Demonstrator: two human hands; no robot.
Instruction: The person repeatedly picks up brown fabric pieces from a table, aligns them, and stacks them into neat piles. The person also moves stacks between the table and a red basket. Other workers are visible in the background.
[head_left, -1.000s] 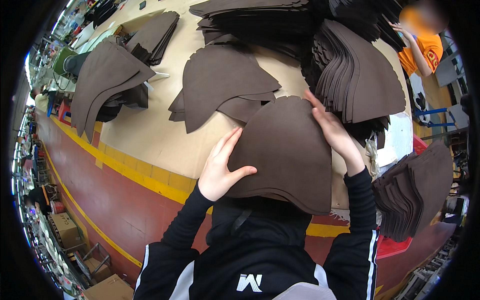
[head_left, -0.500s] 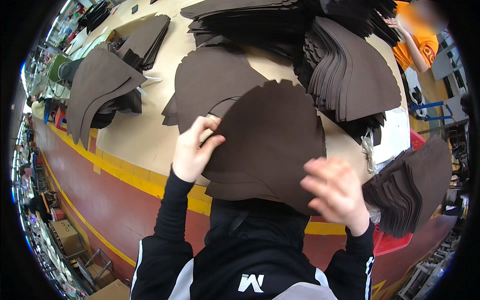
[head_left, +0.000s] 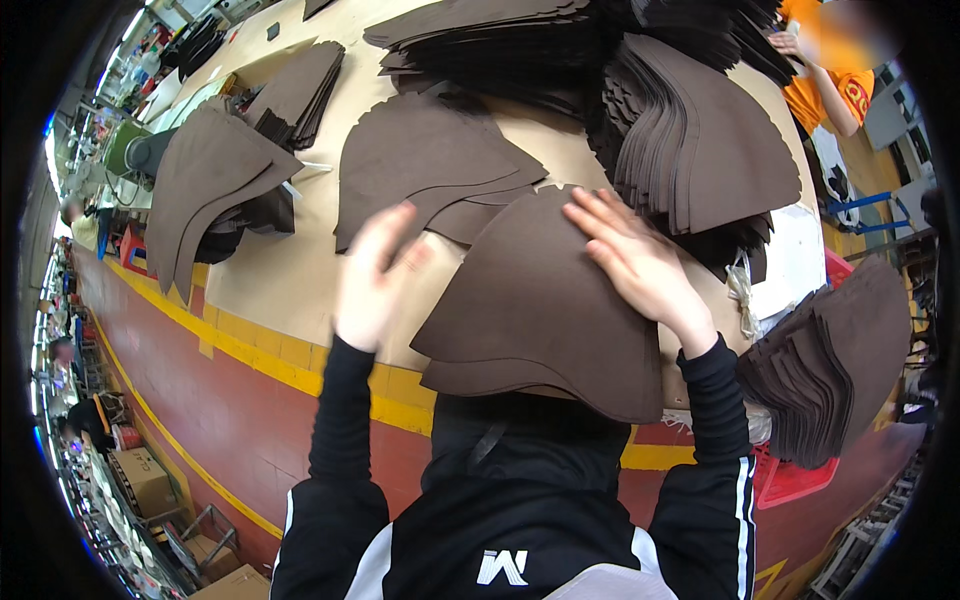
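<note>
A right hand (head_left: 640,268) lies flat on stacked brown panels (head_left: 545,310) at the frame's centre, its fingers extended, pressing rather than gripping. The left hand (head_left: 372,285) — blurred, fingers parted and holding nothing visible — is left of centre, against the pale table (head_left: 300,285). A larger brown pile (head_left: 735,165) fans out at upper right.

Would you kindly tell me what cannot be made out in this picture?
Left hand: blurred in the head view, so its fingertips are unclear.
Lower pieces: head view; the top piece covers most of them, so their number is uncertain.
Far stack: cut off by the head view's upper edge.
Red crate: head view; the side stack hides much of it.
</note>
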